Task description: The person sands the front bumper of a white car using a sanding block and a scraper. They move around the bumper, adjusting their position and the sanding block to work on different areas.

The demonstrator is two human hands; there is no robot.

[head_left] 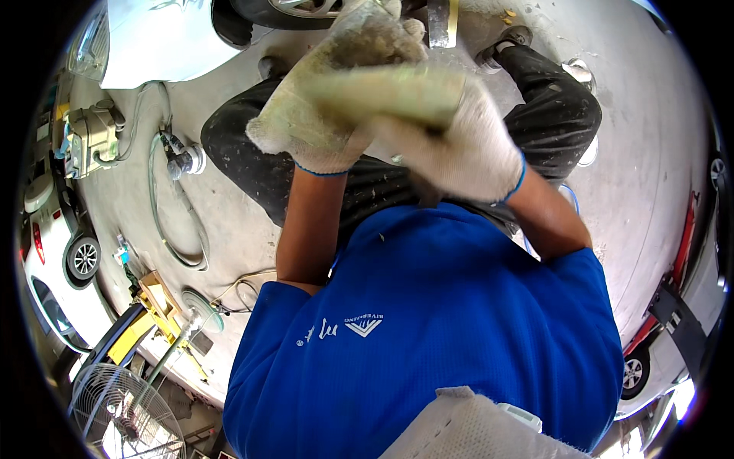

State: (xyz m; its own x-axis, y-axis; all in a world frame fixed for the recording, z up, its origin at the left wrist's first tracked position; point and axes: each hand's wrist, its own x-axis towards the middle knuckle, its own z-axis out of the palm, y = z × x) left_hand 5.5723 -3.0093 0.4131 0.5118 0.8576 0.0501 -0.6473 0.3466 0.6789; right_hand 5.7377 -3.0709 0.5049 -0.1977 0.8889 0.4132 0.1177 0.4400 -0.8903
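Stained whitish work gloves with blue cuffs cover both hands, which are raised together in front of my lap. My left hand shows its soiled side, thumb out to the left and fingers stretched forward. Across it lies a yellowish-green shape, smeared by motion; whether it is part of a glove or a separate thing, I cannot tell. My right hand reaches over from the right against this shape, its fingers blurred. Just beyond the hands is a flat grey strip with a yellow edge.
A white car's front and wheel stand ahead at left. Hoses and a round-headed power tool lie on the concrete floor beside a boxy machine. A caged fan is at lower left. More cars stand at both sides.
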